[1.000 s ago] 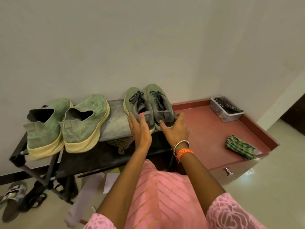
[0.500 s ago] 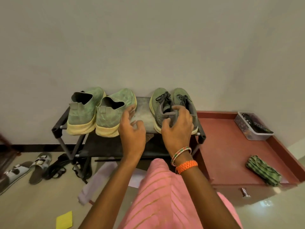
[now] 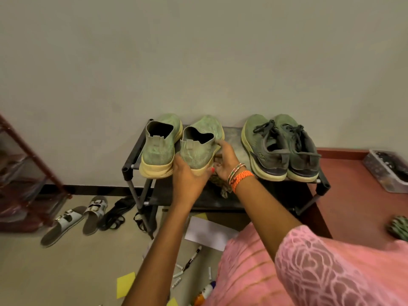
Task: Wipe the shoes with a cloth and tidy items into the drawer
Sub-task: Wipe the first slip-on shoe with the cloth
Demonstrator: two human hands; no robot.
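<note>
Two pairs of shoes stand on a black shoe rack against the wall. The left pair are light green slip-ons, the right pair grey-green laced shoes. My left hand grips the heel and sole of the right slip-on shoe. My right hand curls against that shoe's right side. A brownish patterned cloth hangs from under my right palm over the shelf's front edge. Whether my right hand holds the cloth is hidden.
A red cabinet top adjoins the rack on the right, with a clear plastic box and a green striped cloth. On the floor lie sandals, white paper, a marker, yellow notes and batteries. A red rack stands left.
Both hands left the laced pair and moved left to the right slip-on shoe. The view swung left and down, showing more floor.
</note>
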